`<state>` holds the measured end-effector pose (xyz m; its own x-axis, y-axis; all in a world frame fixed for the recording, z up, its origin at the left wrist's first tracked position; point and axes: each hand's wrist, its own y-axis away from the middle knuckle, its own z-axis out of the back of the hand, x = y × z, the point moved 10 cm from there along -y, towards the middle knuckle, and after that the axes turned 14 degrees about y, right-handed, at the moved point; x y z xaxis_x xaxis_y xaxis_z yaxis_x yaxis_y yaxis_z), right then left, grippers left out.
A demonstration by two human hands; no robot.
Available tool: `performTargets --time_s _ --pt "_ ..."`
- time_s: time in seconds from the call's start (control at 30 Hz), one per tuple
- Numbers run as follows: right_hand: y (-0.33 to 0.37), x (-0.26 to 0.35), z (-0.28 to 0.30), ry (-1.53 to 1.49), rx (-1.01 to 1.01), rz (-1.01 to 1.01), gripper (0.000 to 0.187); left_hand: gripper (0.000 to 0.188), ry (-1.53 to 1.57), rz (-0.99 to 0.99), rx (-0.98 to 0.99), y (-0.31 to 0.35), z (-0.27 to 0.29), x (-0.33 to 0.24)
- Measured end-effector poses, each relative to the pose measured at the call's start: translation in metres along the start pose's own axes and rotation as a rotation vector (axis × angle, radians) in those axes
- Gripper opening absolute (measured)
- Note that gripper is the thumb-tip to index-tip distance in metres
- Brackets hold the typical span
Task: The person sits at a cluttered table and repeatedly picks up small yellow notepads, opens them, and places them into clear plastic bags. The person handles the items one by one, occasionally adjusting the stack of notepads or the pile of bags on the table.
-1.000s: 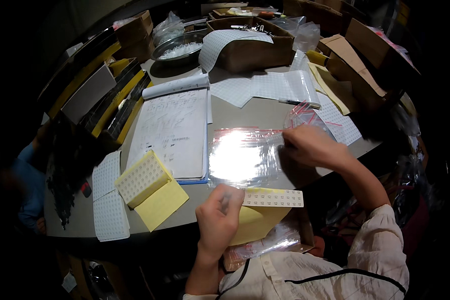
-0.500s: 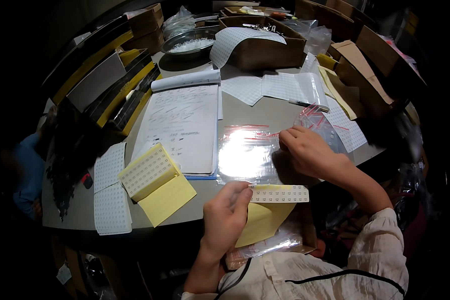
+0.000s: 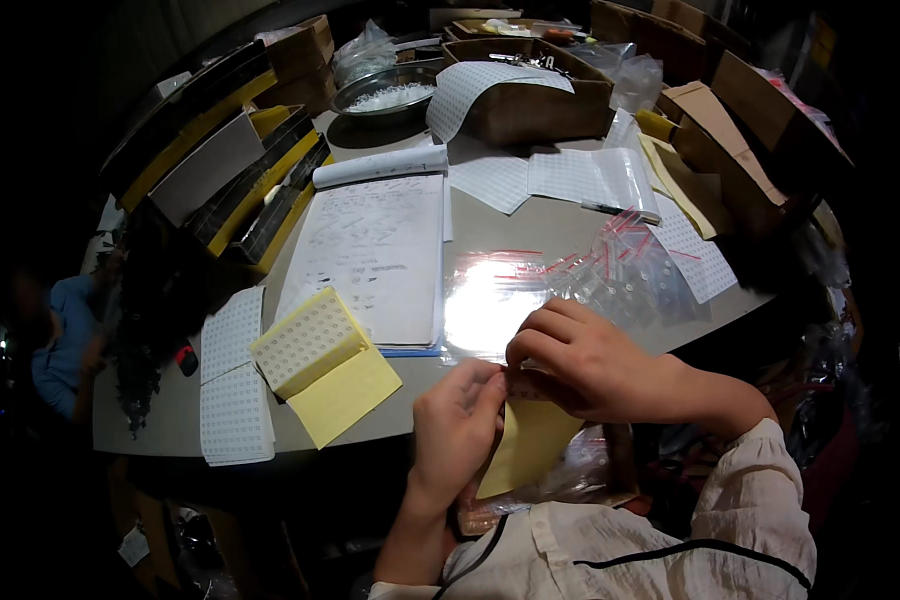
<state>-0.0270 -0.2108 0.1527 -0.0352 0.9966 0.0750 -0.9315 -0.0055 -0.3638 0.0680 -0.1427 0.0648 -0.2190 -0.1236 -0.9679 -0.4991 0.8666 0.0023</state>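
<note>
The left hand pinches the left end of a yellow-backed label sheet between thumb and fingers, holding it just off the near edge of the grey surface, above a lap-level box with clear plastic in it. The right hand is bent over the sheet's upper strip, its fingers curled down and close to the left fingertips; whether it pinches a label cannot be told, since the knuckles hide its tips. Just beyond the hands lies a stack of clear zip bags, bright with glare, and to its right more loose bags with red seals spread across the surface. A writing pad on a blue backing lies to the left of the stack. Nearer the left edge, a folded yellow label sheet rests against the pad's lower corner, with white label sheets beside it. At the back stand a metal bowl of small white pieces and a cardboard box with a printed sheet draped over its front.
</note>
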Motion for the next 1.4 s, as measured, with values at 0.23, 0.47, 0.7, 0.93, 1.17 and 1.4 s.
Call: performTargets --time_s 0.23,0.47,0.7,0.93,1.17,1.4 --pt "0.016 0.015 0.002 0.13 -0.224 0.007 0.034 0.014 -0.027 0.004 0.03 -0.002 0.001 0.003" --pt "0.033 -0.039 0.009 0.054 -0.148 -0.188 0.028 0.013 -0.136 -0.009 0.032 -0.001 0.003 0.0" --pt "0.049 -0.091 0.003 0.075 0.073 -0.357 0.018 0.012 -0.176 -0.055 0.024 0.0 -0.001 -0.006" --pt "0.036 -0.11 -0.031 0.348 0.125 -0.278 0.022 0.012 -0.097 -0.067 -0.015 0.0 0.0 -0.011" --pt "0.045 -0.145 -0.009 -0.247 0.064 -0.575 0.041 0.007 -0.038 -0.259 -0.137 0.018 0.015 -0.017" --pt "0.064 -0.048 -0.001 -0.63 0.151 -0.35 0.048 0.007 0.11 -0.267 -0.259 0.037 0.035 -0.023"
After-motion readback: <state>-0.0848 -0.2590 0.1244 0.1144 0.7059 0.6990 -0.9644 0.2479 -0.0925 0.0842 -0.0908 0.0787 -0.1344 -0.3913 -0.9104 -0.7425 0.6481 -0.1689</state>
